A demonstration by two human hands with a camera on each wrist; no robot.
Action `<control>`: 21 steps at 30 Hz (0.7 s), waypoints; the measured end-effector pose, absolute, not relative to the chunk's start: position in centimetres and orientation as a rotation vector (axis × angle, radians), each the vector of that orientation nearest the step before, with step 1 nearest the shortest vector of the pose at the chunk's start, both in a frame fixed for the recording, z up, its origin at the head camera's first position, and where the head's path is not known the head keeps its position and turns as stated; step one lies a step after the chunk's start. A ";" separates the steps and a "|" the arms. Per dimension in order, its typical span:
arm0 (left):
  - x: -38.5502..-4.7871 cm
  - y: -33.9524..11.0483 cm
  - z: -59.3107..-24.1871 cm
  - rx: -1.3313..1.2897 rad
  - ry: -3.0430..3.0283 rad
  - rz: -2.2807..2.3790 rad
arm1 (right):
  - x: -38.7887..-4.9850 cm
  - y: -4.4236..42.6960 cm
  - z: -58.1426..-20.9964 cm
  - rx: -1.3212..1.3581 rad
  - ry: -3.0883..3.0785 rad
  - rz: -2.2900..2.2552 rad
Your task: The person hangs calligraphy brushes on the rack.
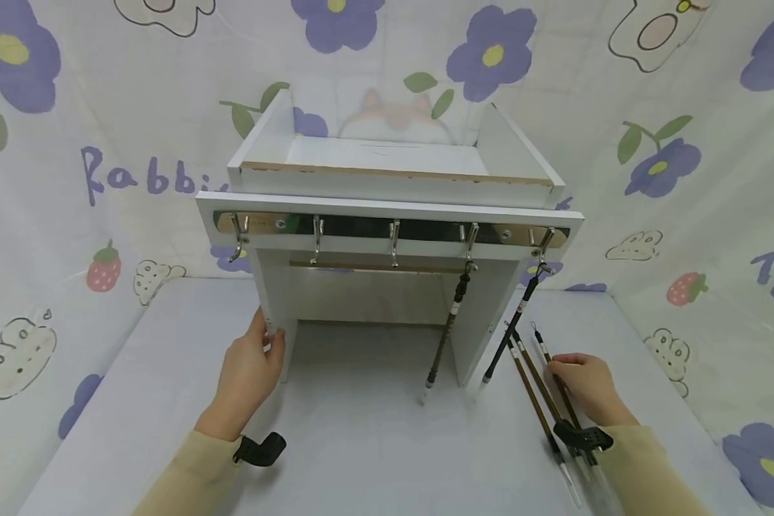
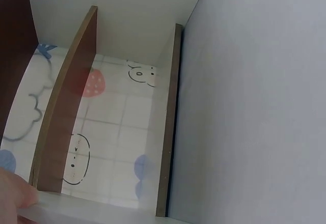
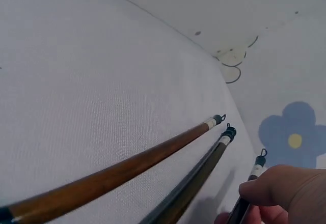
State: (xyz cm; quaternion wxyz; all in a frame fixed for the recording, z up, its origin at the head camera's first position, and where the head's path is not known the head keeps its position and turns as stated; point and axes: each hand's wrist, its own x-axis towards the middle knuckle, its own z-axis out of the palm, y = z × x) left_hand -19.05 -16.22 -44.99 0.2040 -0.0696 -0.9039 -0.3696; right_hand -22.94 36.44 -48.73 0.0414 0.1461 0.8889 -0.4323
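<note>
R hand (image 1: 583,387) pinches slim brown wooden brush (image 1: 564,395), L hand (image 1: 246,376) white wooden rack (image 1: 276,294). Prob. pickup step; next needs lift, prob. twd L hand.

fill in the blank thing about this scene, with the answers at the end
1. The white rack carries a row of ____ metal hooks.
2. From those hooks hang ____ brushes.
3. Off to the side, another brush is pinched by the person's ____ hand.
4. The red fruit printed on the backdrop is a ____.

Missing words: five; two; right; strawberry.
</note>
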 end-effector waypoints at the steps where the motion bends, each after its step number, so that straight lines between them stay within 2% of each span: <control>1: -19.1 -16.2 -45.0 -0.197 -2.523 -1.033 | -22.7 36.5 -48.5 0.441 2.725 -1.337; 12: -19.0 -15.9 -44.7 -0.194 -2.533 -1.057 | -20.4 36.3 -42.4 0.286 2.839 -1.493; 21: -19.2 -16.5 -44.4 -0.204 -2.566 -1.164 | -18.3 34.1 -39.4 0.202 2.882 -1.681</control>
